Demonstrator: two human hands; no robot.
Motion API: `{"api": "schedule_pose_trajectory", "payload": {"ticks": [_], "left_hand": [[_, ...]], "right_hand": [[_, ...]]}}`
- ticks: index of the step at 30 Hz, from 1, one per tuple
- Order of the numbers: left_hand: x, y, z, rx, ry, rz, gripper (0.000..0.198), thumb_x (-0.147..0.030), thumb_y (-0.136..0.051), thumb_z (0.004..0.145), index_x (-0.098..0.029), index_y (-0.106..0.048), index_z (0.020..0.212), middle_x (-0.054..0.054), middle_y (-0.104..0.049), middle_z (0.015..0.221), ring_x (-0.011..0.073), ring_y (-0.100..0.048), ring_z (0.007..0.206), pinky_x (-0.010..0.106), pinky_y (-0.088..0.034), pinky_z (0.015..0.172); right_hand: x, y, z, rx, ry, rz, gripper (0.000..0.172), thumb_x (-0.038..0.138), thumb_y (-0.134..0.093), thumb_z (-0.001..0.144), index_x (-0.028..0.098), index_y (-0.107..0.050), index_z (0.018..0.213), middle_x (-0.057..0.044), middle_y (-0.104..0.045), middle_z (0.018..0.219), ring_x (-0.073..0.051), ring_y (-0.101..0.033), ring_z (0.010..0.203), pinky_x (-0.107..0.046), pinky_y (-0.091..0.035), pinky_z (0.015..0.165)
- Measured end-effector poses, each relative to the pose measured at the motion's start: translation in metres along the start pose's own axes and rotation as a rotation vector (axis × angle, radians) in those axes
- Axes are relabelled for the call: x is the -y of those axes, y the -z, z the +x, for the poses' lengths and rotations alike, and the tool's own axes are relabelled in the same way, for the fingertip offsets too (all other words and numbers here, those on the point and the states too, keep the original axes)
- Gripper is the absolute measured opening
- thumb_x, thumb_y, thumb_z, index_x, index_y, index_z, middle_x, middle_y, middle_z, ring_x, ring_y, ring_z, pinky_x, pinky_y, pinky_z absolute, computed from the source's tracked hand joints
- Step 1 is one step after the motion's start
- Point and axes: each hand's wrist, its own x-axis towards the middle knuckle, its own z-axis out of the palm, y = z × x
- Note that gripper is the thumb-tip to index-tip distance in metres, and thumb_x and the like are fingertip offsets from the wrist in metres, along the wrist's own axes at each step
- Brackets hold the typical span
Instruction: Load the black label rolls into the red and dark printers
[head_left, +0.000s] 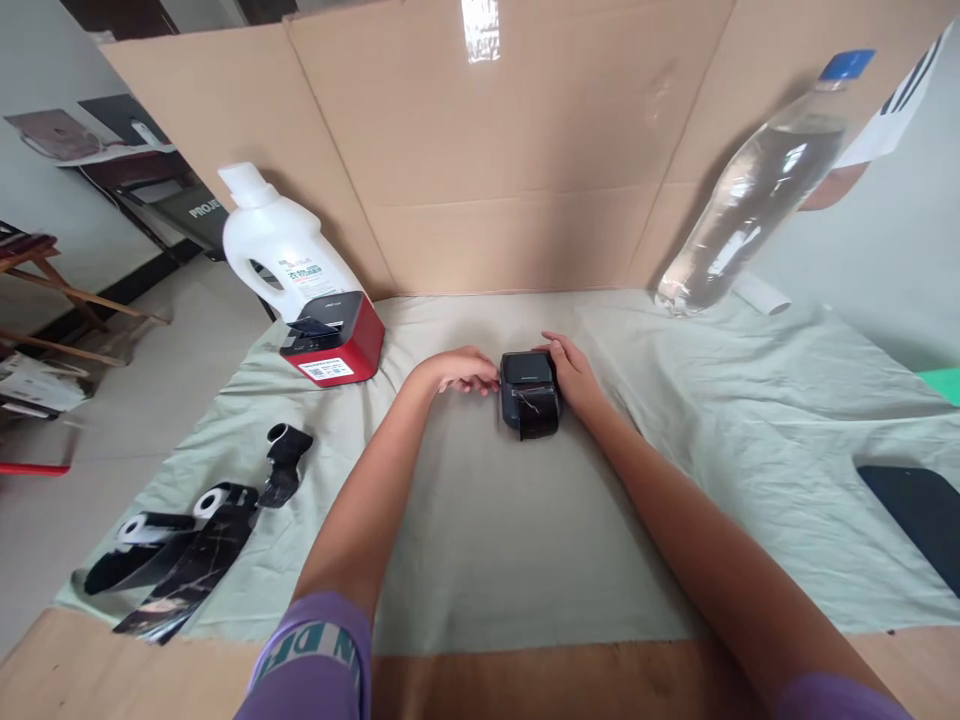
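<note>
Small black printer point(529, 395) flat on the pale green cloth point(487, 540), lying between the fingertips of both hands. Right hand point(571, 372) cupped against its right side, fingers point(551, 348) wrapped round the back edge, grasping it. Left hand point(459, 370) at its left side, fingers point(480, 380) half curled and loose, clenching nothing; tips just beside the casing, touching or not impossible to tell. Left of the left fingers and apart from them, a red and black printer point(334, 342), with a white jug point(279, 245) just behind. Further left and nearer the body, rolls of black film point(180, 550). Beyond both sets of fingers, a cardboard wall point(510, 150). Far right of the right fingers, a clear bottle point(750, 210) leaning on the cardboard, and a dark flat slab point(919, 520) on the cloth.
</note>
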Motion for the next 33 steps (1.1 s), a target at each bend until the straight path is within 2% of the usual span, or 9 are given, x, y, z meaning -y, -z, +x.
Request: {"api": "schedule_pose_trajectory", "payload": {"ticks": [4, 11, 33], "left_hand": [[0.0010, 0.0049, 0.0033, 0.110, -0.010, 0.085, 0.017, -0.032, -0.072, 0.065, -0.017, -0.072, 0.073, 0.006, -0.075, 0.081, 0.0117, -0.066, 0.066, 0.016, -0.034, 0.043], [-0.0042, 0.0038, 0.0008, 0.130, -0.001, 0.149, 0.016, -0.029, -0.069, 0.066, -0.016, -0.073, 0.074, 0.005, -0.075, 0.078, 0.0111, -0.064, 0.063, 0.017, -0.034, 0.044], [-0.0035, 0.0009, 0.0006, 0.048, -0.001, 0.084, 0.015, -0.029, -0.071, 0.064, -0.016, -0.072, 0.070, 0.007, -0.073, 0.075, 0.0124, -0.064, 0.061, 0.017, -0.033, 0.041]], "right_hand": [[0.0026, -0.0028, -0.0029, 0.016, 0.037, -0.071, 0.054, 0.063, -0.036, 0.096, 0.023, -0.062, 0.122, -0.008, -0.073, 0.107, -0.023, -0.067, 0.098, -0.042, -0.050, 0.095], [0.0045, -0.0031, -0.0048, 0.012, 0.030, -0.091, 0.054, 0.063, -0.035, 0.098, 0.023, -0.063, 0.122, -0.007, -0.073, 0.105, -0.023, -0.066, 0.095, -0.041, -0.050, 0.092], [0.0079, -0.0031, -0.0072, 0.006, 0.018, -0.116, 0.058, 0.068, -0.034, 0.096, 0.025, -0.063, 0.122, -0.007, -0.072, 0.108, -0.023, -0.066, 0.097, -0.038, -0.050, 0.092]]}}
